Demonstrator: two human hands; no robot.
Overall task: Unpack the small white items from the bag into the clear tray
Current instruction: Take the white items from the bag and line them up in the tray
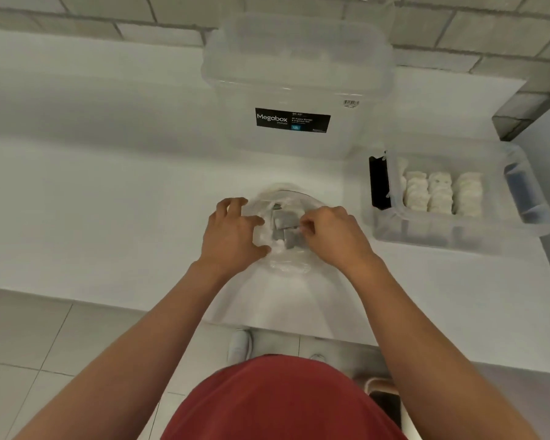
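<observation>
We are looking down on a white counter (108, 201) where a clear plastic bag (286, 265) is lying near the front edge, between the person's two hands. The left hand (232, 231) is gripping the bag's left side, its fingers spread and curved against the film and its thumb pressing lower down. The right hand (334, 236) is clenching, thumb and forefinger pinching the bag's right edge at the opening. Inside the bag we are seeing small grey-and-white packets (283, 222) lying close together; they are too blurred to count. To the right, well apart from the bag, the clear tray (458, 236) is sitting on the counter, and rows of round white items (440, 192) are standing on edge inside it. Behind the bag a large lidded Megabox storage box (292, 74) is standing against the tiled wall (489, 27). At the bottom, a red shirt (283, 401) and a white shoe (240, 344) are showing.
</observation>
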